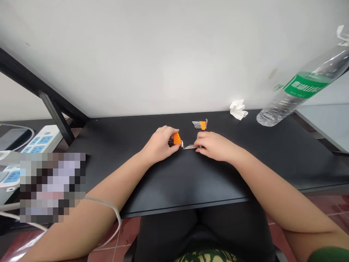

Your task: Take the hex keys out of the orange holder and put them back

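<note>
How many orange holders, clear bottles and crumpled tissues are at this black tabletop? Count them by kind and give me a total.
Orange holders: 2 (one in the left hand, one lying on the tabletop)
Clear bottle: 1
Crumpled tissue: 1
Total: 4
</note>
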Motion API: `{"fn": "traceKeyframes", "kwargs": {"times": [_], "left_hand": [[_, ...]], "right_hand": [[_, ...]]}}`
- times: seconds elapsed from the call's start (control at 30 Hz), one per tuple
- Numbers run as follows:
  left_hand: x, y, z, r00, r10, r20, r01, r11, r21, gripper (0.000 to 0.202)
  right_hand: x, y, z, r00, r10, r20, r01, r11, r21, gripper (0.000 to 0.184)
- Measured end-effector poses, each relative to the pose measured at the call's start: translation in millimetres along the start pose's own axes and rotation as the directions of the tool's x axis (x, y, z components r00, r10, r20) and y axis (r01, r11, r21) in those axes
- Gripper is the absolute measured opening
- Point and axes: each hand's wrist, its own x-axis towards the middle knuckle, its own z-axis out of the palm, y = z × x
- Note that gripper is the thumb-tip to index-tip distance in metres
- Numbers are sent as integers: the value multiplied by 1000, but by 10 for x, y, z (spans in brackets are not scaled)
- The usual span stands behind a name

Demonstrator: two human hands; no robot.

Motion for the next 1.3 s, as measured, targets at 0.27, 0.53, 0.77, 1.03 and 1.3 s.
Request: {"fn": "traceKeyframes", "kwargs": {"times": [0.27, 0.53, 0.77, 1.03, 1.3], "left_hand": [[-1, -13, 10, 997, -78, 3, 78, 997, -21, 40], [-26, -32, 31, 997, -83, -6, 82, 993, -90, 39], [-49, 29, 17, 1000, -8, -16, 7, 998, -55, 41], [-23, 31, -7, 976, 212, -51, -207, 974, 95, 40], [-10, 159, 73, 988, 154, -6, -154, 987, 41, 38]], "right_hand": [[21, -220, 83, 999, 26, 31, -22, 993, -118, 14], [-6, -89, -27, 973, 111, -202, -44, 950, 308, 11], [45, -144, 69, 982, 79, -171, -2, 914, 406, 9], [42, -77, -26, 961, 277, -10, -167, 607, 777, 15], [234, -174, 154, 948, 303, 95, -139, 129, 982, 30]]}}
